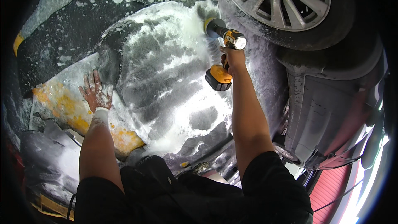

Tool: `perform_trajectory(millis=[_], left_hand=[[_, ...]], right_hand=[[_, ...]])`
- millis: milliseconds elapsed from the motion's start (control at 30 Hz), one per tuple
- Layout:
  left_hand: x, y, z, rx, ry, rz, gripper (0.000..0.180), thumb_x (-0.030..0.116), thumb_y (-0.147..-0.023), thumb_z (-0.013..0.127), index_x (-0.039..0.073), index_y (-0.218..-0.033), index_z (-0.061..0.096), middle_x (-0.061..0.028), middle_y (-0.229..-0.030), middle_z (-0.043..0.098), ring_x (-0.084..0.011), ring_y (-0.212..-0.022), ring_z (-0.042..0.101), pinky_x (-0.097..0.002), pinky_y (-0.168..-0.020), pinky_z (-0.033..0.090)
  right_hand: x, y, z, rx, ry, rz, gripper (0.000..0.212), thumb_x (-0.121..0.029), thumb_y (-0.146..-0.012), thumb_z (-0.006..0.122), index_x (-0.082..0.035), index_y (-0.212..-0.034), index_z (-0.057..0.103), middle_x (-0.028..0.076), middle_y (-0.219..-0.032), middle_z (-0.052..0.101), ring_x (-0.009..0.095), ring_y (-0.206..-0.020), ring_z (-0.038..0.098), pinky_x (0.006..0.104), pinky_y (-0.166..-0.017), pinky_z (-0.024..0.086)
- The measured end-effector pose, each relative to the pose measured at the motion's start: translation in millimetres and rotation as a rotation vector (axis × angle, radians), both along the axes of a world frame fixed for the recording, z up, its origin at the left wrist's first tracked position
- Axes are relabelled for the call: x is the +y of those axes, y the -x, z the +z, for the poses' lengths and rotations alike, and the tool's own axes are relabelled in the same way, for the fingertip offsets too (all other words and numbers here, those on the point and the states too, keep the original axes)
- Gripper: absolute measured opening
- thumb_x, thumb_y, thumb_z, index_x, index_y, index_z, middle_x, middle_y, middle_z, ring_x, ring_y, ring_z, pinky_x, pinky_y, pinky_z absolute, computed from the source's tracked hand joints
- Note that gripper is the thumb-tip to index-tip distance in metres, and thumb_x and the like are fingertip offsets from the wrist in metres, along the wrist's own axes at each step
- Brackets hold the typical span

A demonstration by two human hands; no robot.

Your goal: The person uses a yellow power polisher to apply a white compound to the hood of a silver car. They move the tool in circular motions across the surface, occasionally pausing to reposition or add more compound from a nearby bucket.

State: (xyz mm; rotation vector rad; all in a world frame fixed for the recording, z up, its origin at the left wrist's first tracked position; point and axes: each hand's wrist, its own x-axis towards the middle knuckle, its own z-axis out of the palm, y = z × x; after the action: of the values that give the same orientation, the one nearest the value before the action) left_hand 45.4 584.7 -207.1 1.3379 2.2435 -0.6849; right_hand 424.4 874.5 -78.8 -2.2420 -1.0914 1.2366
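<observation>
My right hand (234, 59) is wrapped round the grip of a yellow and black cordless drill (233, 40). A round brush-like head (212, 27) on its front end meets the upper right part of a large dark sheet (166, 58), which is smeared all over with white foam. My left hand (97, 91) lies palm down with fingers spread, apparently on a pale panel (74, 74) at the sheet's left side. White suds coat its fingers and wrist. Below that hand the panel carries yellow-orange patches (70, 108).
A car wheel (275, 0) with silver spokes stands close to the drill at the upper right. The dark car body (321, 112) runs down the right side. Foam-spotted dark material (62, 45) spreads across the upper left. A red ribbed surface (333, 186) shows at the lower right.
</observation>
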Motion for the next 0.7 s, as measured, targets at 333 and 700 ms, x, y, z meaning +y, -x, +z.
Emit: perform_trajectory(millis=[333,700], left_hand=[[-1.4,-2.7,-11.7,0.067,-0.084,0.001,0.092,0.056,-0.101,0.053,0.025,-0.171,0.003,0.0052,-0.178,0.007,-0.0271,-0.164,0.003,-0.0612,-0.129,0.006],[5.0,-9.1,-13.0,0.191,0.024,-0.045,0.081,0.055,-0.106,0.044,0.031,-0.171,0.002,0.0069,-0.177,0.009,-0.0243,-0.164,0.007,-0.0613,-0.128,0.011]], right_hand=[[89.1,50.1,-6.3,0.058,-0.100,0.203,0.018,-0.004,-0.085,0.079,0.000,-0.098,0.066,0.008,-0.075,0.063,0.017,-0.056,0.058,0.0324,-0.050,0.047],[-56.4,-84.7,10.1,-0.023,0.116,0.058,0.026,-0.001,-0.083,0.077,-0.005,-0.103,0.061,0.005,-0.068,0.060,0.017,-0.051,0.057,0.0329,-0.049,0.046]])
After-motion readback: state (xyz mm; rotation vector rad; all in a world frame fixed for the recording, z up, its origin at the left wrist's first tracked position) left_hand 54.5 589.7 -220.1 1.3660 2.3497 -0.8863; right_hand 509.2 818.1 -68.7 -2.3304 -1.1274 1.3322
